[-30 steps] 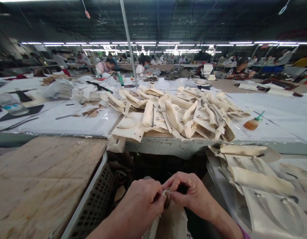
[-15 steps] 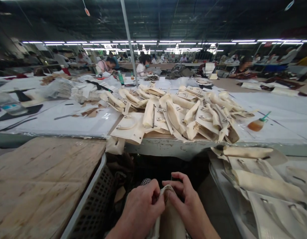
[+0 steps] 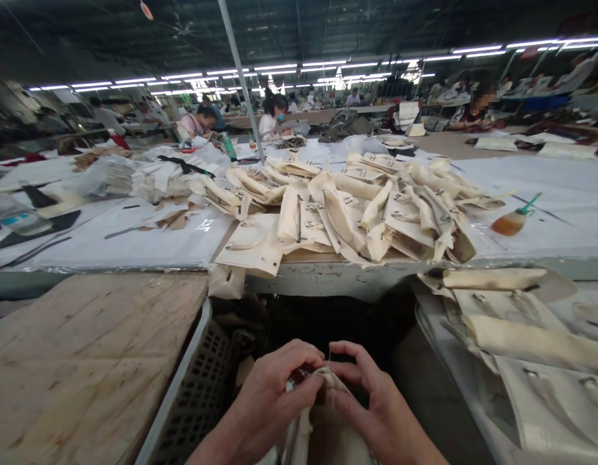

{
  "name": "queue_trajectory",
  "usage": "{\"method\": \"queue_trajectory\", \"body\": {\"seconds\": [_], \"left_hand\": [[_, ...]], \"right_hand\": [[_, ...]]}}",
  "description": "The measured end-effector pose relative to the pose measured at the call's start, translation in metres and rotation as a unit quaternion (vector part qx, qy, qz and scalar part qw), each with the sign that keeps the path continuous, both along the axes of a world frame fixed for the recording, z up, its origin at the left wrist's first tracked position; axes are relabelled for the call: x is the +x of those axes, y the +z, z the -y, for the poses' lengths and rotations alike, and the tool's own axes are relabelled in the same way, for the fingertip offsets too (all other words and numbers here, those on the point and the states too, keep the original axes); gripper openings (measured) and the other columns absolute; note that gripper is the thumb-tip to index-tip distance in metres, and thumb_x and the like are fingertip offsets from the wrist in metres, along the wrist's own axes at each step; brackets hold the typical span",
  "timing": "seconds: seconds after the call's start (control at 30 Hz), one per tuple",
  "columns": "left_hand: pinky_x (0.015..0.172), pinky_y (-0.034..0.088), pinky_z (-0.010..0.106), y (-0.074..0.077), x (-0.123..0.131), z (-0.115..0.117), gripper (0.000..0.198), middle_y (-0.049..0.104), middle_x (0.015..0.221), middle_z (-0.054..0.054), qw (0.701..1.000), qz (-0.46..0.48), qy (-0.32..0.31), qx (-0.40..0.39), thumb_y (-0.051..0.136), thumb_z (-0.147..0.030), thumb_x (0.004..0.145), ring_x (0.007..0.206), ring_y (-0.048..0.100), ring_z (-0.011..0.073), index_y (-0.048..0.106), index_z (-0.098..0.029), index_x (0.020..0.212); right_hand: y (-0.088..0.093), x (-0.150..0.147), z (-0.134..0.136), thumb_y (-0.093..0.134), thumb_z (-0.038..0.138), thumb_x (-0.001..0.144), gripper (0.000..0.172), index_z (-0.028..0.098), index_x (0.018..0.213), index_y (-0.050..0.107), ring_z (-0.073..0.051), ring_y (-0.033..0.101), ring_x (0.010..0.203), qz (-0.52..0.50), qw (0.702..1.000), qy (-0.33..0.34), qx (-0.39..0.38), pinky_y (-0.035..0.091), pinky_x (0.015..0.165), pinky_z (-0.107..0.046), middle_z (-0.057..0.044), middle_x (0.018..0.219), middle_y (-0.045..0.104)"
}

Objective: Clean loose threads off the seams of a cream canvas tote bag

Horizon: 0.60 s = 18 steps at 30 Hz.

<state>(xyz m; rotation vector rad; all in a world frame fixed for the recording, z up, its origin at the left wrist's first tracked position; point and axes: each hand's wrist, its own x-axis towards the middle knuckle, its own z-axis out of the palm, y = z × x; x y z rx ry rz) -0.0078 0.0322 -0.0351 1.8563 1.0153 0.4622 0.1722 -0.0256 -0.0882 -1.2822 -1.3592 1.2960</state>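
Left hand (image 3: 274, 394) pinches the upper edge of a cream piece (image 3: 340, 442) between thumb and fingers; the piece hangs below and between the two hands. Something reddish and shiny shows in that hand's curl, too little of it to name. Opposite, the right hand (image 3: 374, 394) has its thumb against the piece and its index finger lifted clear, with a fine thread (image 3: 329, 356) near that fingertip; whether its other fingers grip the cloth, I cannot tell. A second ago this hand was pinching close beside the left one; now its fingers have parted, while the left has kept its hold. That suggests the edge is still being worked. Beyond both hands, a heap of cream pieces (image 3: 338, 206) covers part of the table (image 3: 318, 278); more cream pieces (image 3: 522, 336) lie to the right hand's right, a basket (image 3: 183, 387) to the left hand's left.
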Motion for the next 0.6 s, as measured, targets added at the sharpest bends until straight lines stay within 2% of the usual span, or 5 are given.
{"method": "queue_trajectory", "body": {"seconds": [0.1, 0.3, 0.5, 0.6], "left_hand": [[0.074, 0.044, 0.022, 0.000, -0.002, -0.003, 0.018, 0.066, 0.091, -0.001, 1.000, -0.010, -0.011, 0.012, 0.052, -0.012, 0.085, 0.082, 0.060, 0.0141, 0.067, -0.021, 0.088], [0.073, 0.043, 0.021, -0.004, -0.001, -0.006, 0.023, 0.066, 0.091, -0.003, 0.999, -0.016, -0.014, 0.025, 0.051, -0.006, 0.081, 0.079, 0.060, 0.0125, 0.066, -0.022, 0.089], [0.071, 0.044, 0.021, -0.005, -0.002, -0.007, 0.022, 0.068, 0.090, -0.003, 1.000, -0.009, -0.014, -0.007, 0.052, -0.007, 0.080, 0.078, 0.059, 0.0127, 0.065, -0.021, 0.089], [0.071, 0.045, 0.021, -0.004, -0.003, -0.007, 0.019, 0.069, 0.091, -0.002, 1.000, -0.005, -0.008, -0.020, 0.052, -0.009, 0.081, 0.077, 0.060, 0.0129, 0.065, -0.020, 0.089]], "right_hand": [[0.007, 0.004, -0.002, 0.058, 0.022, 0.086, 0.044, 0.024, 0.128, 0.045, -0.021, 0.070, 0.097, -0.002, 0.999, 0.033, -0.021, 0.051, 0.091, -0.034, -0.007, 0.117, 0.073], [0.009, 0.006, -0.005, 0.061, 0.028, 0.088, 0.036, 0.023, 0.122, 0.047, -0.023, 0.070, 0.098, -0.095, 0.993, 0.030, -0.068, 0.051, 0.087, -0.034, -0.007, 0.113, 0.074], [0.006, 0.010, -0.010, 0.068, 0.026, 0.086, 0.039, 0.023, 0.118, 0.046, -0.021, 0.069, 0.092, -0.183, 0.976, 0.032, -0.112, 0.049, 0.080, -0.031, -0.004, 0.103, 0.076], [0.007, 0.011, -0.013, 0.070, 0.025, 0.084, 0.038, 0.023, 0.115, 0.048, -0.020, 0.069, 0.093, -0.207, 0.970, 0.046, -0.118, 0.049, 0.080, -0.029, -0.004, 0.106, 0.075]]}}
